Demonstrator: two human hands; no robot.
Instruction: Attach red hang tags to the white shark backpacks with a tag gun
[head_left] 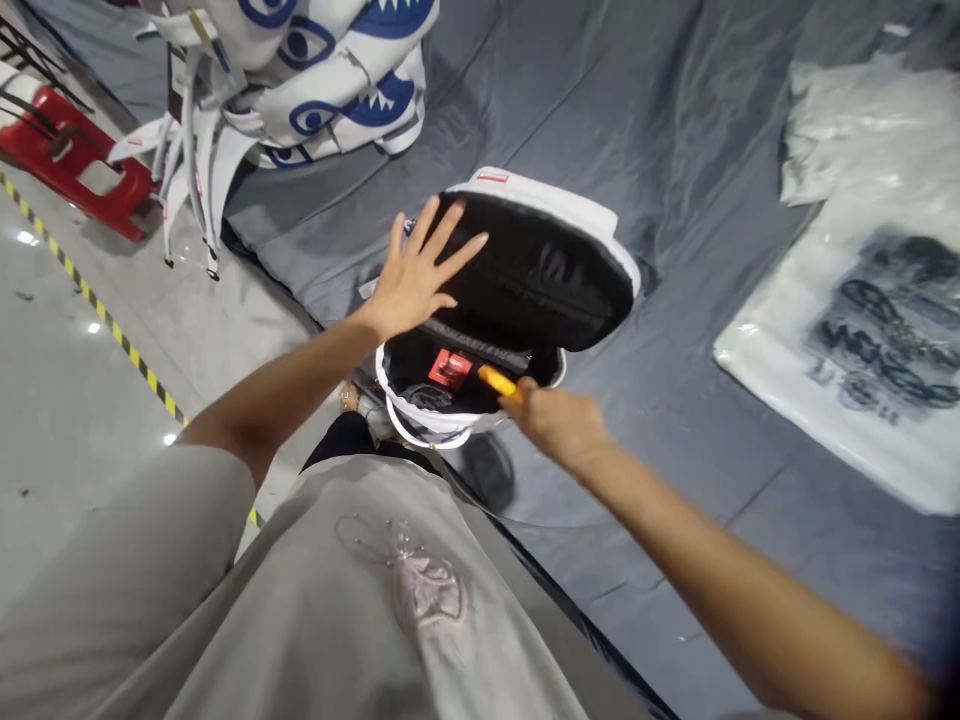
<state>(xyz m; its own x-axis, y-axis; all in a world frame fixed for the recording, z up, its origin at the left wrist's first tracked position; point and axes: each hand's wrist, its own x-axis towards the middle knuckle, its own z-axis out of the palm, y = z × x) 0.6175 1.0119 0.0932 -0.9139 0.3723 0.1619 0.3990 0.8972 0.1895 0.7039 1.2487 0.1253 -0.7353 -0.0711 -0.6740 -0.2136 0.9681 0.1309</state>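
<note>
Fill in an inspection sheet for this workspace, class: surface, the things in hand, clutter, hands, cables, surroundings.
Surface: grey sheet spread over the floor, creased.
Things in hand: white backpack lying unzipped, black lining showing, red label inside; orange tool at its opening.
Clutter: stack of backpacks with blue print at the far left; plastic-wrapped printed items at the right.
Hands: left hand flat, fingers spread, on the raised flap; right hand closed round the orange tool.
Cables: nothing seen.
Surroundings: glossy floor with yellow-black tape line; red object at the far left.
</note>
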